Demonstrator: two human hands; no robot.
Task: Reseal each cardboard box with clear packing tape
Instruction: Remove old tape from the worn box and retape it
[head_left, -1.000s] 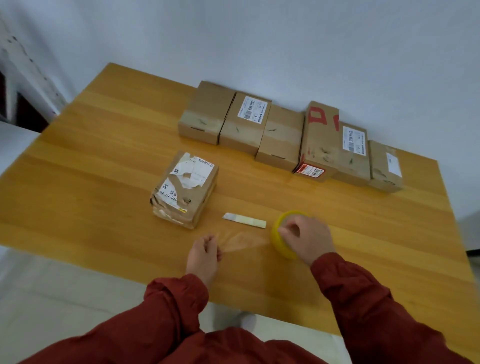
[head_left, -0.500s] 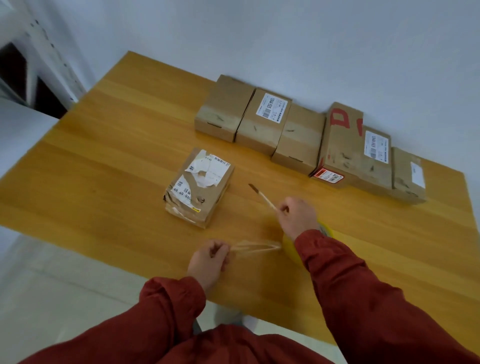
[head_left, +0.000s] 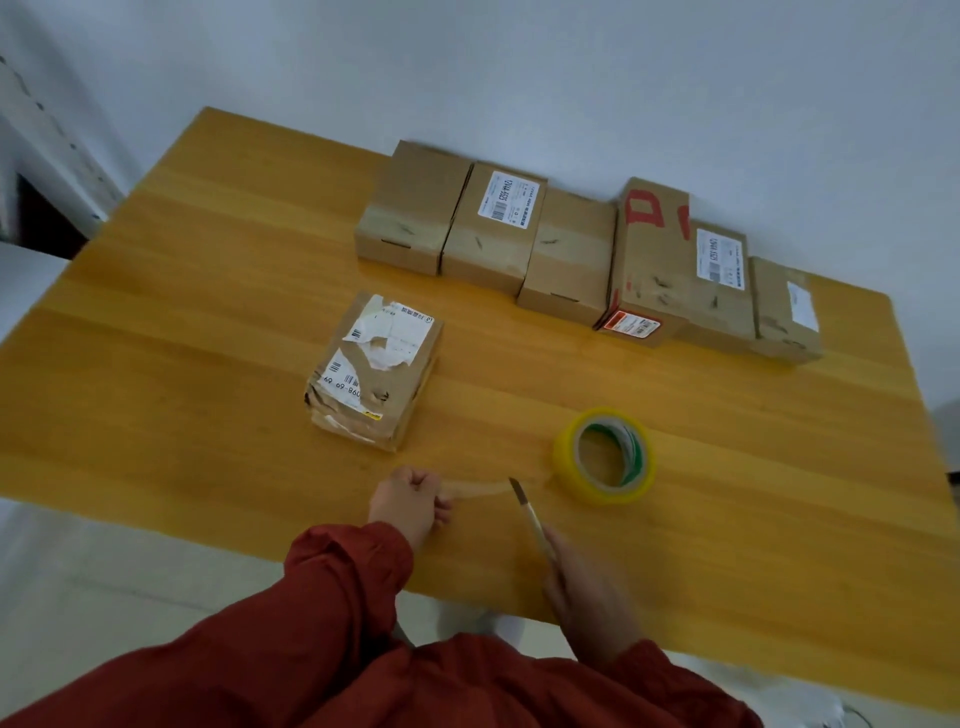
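A worn cardboard box (head_left: 375, 375) with torn white labels stands alone mid-table. A yellow roll of clear tape (head_left: 604, 456) lies to its right. A strip of tape (head_left: 485, 487) stretches from the roll leftwards to my left hand (head_left: 410, 503), which pinches its free end. My right hand (head_left: 589, 595) grips a slim utility knife (head_left: 527, 512), its blade tip at the strip between my left hand and the roll.
Several more cardboard boxes (head_left: 571, 249) stand in a row along the far side of the wooden table (head_left: 182, 322), close to the white wall. My red sleeves fill the near foreground. The table's near edge runs just under my hands.
My right hand left the roll, picked up the knife from the table and brought it down towards me to the tape strip. My left hand kept hold of the tape end.
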